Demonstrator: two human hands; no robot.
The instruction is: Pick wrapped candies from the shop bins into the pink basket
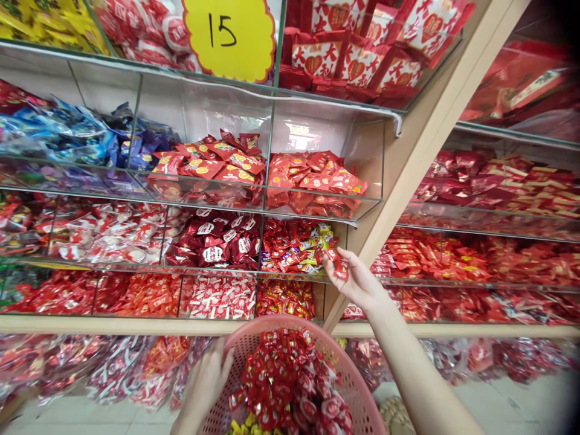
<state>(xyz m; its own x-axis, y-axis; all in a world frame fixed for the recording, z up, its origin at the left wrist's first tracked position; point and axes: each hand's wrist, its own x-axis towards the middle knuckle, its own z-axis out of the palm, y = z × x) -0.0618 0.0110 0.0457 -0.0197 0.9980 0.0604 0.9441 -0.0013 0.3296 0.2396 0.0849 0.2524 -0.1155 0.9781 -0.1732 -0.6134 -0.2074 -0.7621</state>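
My left hand is closed on the left rim of a pink perforated plastic basket. Inside the basket lies a heap of red-wrapped candies, with some yellow-wrapped ones low at the left. Stretched out over the basket toward the shelves, my right hand pinches a few small red-wrapped candies between thumb and fingers. It is just in front of the right end of a bin of mixed red, yellow and purple candies; how many pieces it holds I cannot make out.
Clear-fronted bins of wrapped sweets rise in tiers ahead. A slanting wooden upright divides them from more shelves at right. A yellow sign reads 15. Below the wooden ledge, filled plastic bags stand on the tiled floor.
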